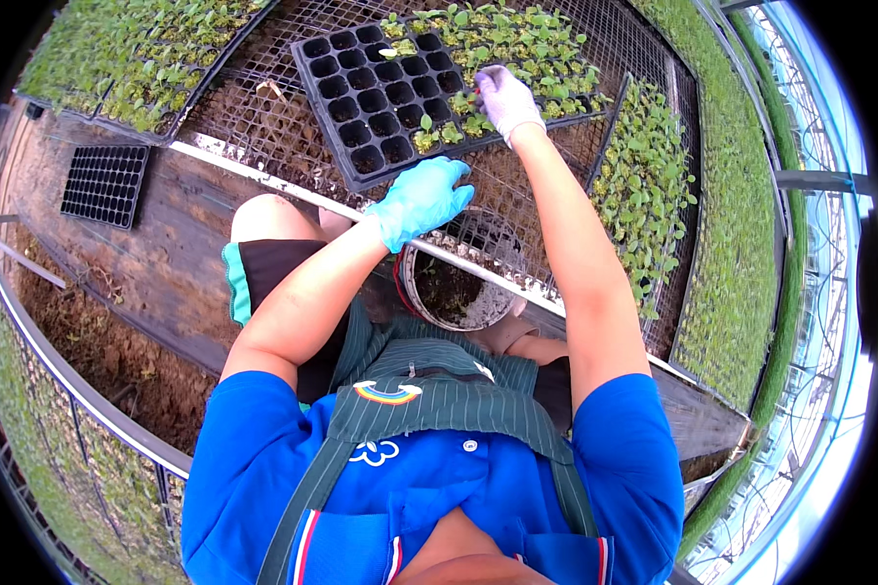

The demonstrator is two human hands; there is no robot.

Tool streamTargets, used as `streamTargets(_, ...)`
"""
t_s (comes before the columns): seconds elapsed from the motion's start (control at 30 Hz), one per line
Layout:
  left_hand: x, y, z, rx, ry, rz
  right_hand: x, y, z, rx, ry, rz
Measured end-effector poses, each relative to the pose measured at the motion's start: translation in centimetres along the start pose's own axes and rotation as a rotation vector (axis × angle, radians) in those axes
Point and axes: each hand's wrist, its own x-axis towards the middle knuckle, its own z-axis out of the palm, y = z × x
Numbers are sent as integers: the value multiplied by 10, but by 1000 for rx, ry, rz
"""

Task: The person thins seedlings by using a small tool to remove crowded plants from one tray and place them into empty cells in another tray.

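A black plastic plug tray (353,179) rests on the mesh bench before me. Bare cells fill most of its left part, and green seedlings (512,44) crowd the right part. A few seedlings (432,134) stand in the front row. My right hand (508,99), in a pale knit glove, reaches over the seedlings with fingers pinched. A bit of a small red object (476,95) shows at its fingertips; the rest is hidden. My left hand (424,196), in a blue disposable glove, hovers by the tray's front edge. Its thumb and fingers are apart, with nothing visible between them.
Below the white bench rail (263,172), a bucket (503,319) with dark soil stands between my legs. Another cell tray (105,186) lies on ground cloth at left. Seedling trays (146,66) sit at back left, more seedlings (640,183) at right.
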Motion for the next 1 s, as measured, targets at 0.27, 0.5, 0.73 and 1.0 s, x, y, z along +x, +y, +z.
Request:
streamTargets(0.27, -1, 1, -3, 3, 26, 4, -27, 12, -20, 885, 56, 237)
streamTargets(0.5, 2, 4, 12, -50, 74, 72, -54, 21, -49, 1296, 208, 176)
streamTargets(0.73, -6, 6, 27, -36, -9, 91, -149, 84, -173, 1290, 400, 188)
streamTargets(1.0, -9, 31, 47, -233, -69, 66, -313, 214, -277, 999, 670, 429)
